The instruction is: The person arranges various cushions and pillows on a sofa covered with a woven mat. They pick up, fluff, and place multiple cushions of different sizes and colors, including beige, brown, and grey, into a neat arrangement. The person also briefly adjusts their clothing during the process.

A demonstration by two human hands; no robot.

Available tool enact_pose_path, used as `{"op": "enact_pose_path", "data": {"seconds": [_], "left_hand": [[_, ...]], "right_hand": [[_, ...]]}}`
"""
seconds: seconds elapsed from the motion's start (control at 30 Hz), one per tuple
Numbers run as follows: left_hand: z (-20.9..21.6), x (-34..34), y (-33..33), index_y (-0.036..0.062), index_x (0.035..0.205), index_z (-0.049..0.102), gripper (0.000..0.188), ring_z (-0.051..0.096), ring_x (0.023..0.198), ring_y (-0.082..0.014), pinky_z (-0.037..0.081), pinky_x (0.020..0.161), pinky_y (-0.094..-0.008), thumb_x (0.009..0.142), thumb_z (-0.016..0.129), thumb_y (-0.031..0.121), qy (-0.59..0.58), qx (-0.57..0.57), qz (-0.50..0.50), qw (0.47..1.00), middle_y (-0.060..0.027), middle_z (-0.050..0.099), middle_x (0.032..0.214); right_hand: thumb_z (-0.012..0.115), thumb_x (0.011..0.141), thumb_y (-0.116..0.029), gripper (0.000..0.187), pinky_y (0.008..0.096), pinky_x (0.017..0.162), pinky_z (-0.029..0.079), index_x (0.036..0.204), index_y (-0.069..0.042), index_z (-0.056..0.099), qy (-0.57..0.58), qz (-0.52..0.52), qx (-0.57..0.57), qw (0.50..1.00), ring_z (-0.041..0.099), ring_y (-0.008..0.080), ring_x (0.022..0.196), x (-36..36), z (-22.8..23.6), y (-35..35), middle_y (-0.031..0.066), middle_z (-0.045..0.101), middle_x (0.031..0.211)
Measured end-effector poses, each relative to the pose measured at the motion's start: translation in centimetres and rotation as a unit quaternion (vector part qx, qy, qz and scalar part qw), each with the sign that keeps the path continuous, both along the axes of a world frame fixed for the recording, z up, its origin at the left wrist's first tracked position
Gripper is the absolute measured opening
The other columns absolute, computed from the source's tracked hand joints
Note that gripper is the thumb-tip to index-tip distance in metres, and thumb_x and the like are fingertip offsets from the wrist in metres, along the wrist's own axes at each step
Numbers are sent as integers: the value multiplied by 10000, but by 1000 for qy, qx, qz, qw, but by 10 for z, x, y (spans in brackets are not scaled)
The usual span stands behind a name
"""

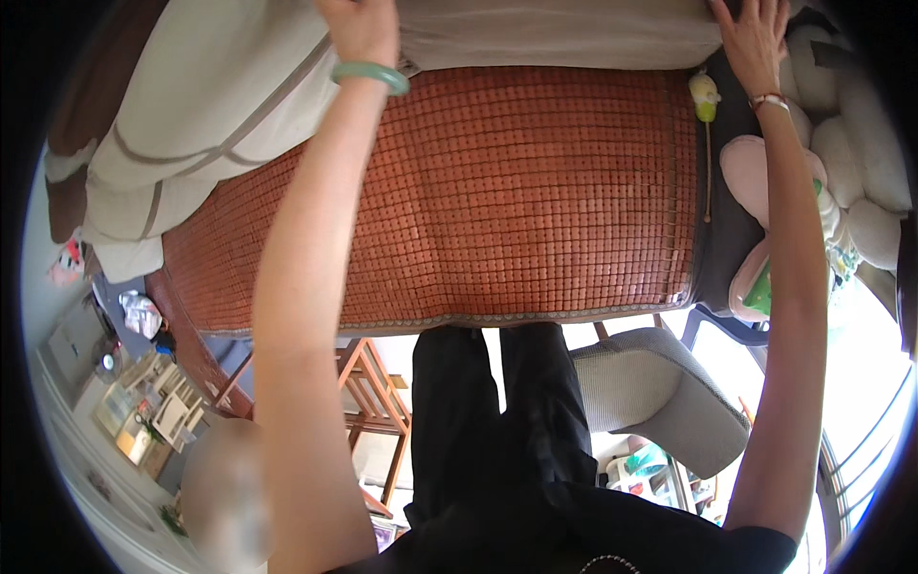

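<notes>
A beige sheet-like cloth point(564, 36) stretches across the far side of a reddish-brown tile mat point(526, 182). My left hand point(359, 27), with a green bangle on its wrist, reaches to the left part of this cloth. The picture's top edge cuts off its fingers, so its grip does not show. My right hand point(754, 46) rests at the cloth's right end, fingers stretched out and apart. Just below that end lies a stick with a yellow-and-white head point(705, 96), along the mat's right edge.
A pale quilt with dark trim point(191, 105) is heaped at left. Pale cushions point(841, 153) and a pink petal-shaped cushion point(749, 177) line the right. Near my legs stand a grey chair point(660, 383) and a wooden chair point(373, 392). A blurred round shape point(225, 488) is lower left.
</notes>
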State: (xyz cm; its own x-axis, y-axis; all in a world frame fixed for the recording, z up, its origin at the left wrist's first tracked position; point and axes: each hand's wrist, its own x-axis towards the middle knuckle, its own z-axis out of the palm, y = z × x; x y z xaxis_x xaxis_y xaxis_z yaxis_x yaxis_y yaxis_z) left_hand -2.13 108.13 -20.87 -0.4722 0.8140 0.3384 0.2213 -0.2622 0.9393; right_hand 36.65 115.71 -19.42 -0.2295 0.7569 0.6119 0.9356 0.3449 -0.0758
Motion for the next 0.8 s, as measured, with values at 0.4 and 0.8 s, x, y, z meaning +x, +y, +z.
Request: {"op": "enact_pose_path", "data": {"seconds": [0.4,0.8], "left_hand": [[-177,26,-322,290,1498,218,651,63,1433,-392,198,1103,-578,942,468,519,285,-431,-113,849,-178,26,1565],[-207,76,-328,413,1484,163,772,-224,1400,-385,-12,1041,-718,840,551,592,350,-531,-251,729,-170,-210,1534]], "right_hand": [[464,948,-457,615,556,1076,280,1461,-156,308,-56,-51,-362,929,167,291,1432,21,-202,-227,71,219,1545],[293,972,-567,663,475,1100,295,1501,-177,207,-168,-138,-329,919,209,323,1406,152,-308,-210,108,207,1538]]}}
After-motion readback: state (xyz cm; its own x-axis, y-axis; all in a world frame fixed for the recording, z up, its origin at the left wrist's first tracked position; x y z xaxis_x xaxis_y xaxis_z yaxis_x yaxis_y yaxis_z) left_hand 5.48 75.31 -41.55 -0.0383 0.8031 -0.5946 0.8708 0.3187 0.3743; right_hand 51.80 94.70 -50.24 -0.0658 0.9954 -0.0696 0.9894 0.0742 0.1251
